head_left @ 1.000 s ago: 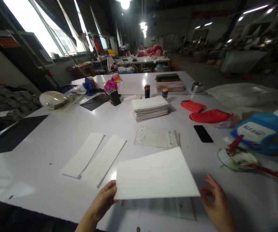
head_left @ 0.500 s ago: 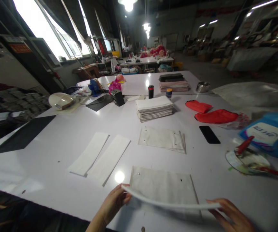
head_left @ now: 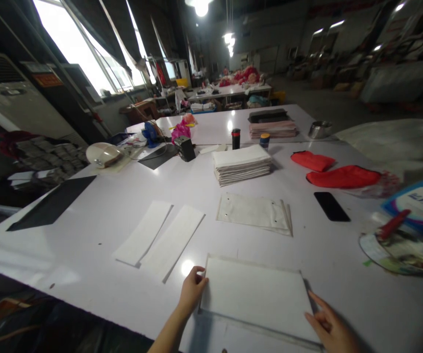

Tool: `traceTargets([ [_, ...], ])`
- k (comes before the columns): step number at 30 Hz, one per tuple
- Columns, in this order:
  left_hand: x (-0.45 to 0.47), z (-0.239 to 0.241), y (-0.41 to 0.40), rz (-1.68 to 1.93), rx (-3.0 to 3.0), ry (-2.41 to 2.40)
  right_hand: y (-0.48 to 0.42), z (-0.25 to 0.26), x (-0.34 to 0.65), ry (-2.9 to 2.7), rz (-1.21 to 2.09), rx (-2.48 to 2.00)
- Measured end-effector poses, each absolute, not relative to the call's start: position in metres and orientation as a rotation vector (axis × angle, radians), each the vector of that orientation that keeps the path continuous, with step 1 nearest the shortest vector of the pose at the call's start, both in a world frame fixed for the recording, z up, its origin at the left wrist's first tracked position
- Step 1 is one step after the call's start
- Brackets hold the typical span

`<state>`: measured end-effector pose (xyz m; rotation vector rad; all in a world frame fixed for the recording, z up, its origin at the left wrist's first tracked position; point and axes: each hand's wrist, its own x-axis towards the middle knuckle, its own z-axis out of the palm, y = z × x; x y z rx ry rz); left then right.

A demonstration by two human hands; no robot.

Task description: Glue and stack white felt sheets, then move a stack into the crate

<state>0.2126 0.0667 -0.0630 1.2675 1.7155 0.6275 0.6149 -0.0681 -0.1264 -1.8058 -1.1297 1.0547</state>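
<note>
A white rectangular panel (head_left: 255,296) lies over a pale fabric piece (head_left: 285,335) of about its size, whose edges peek out around it. My left hand (head_left: 193,288) pinches the panel's upper left edge between thumb and fingers. At the right edge, my right hand (head_left: 327,321) holds the panel's side, its fingertips on the border and one finger stretched along it. Just beyond are flat fabric pieces with small metal studs (head_left: 253,213). Two white strips (head_left: 145,233) lie side by side to the left.
Farther back stands a stack of folded white pieces (head_left: 242,164). On the right are a black phone (head_left: 332,206), red cloth items (head_left: 343,176), a blue jug (head_left: 420,201) and a messy dish with a red-handled tool (head_left: 395,245). A dark sheet (head_left: 55,201) lies at left.
The white panel, held up and bowed before, now lies flat over the fabric piece and hides its studs. Both hands have come down with it. The view has shifted slightly.
</note>
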Motion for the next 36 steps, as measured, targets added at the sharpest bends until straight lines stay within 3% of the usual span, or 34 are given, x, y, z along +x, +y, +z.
traceTargets([
  [6,0.216,-0.068,0.062,0.537,1.376,1.785,-0.066,-0.123,0.604,-1.149,0.842,-1.872],
  [36,0.221,-0.069,0.067,0.382,1.468,1.924,-0.065,-0.125,0.602,-1.236,0.790,-1.934],
])
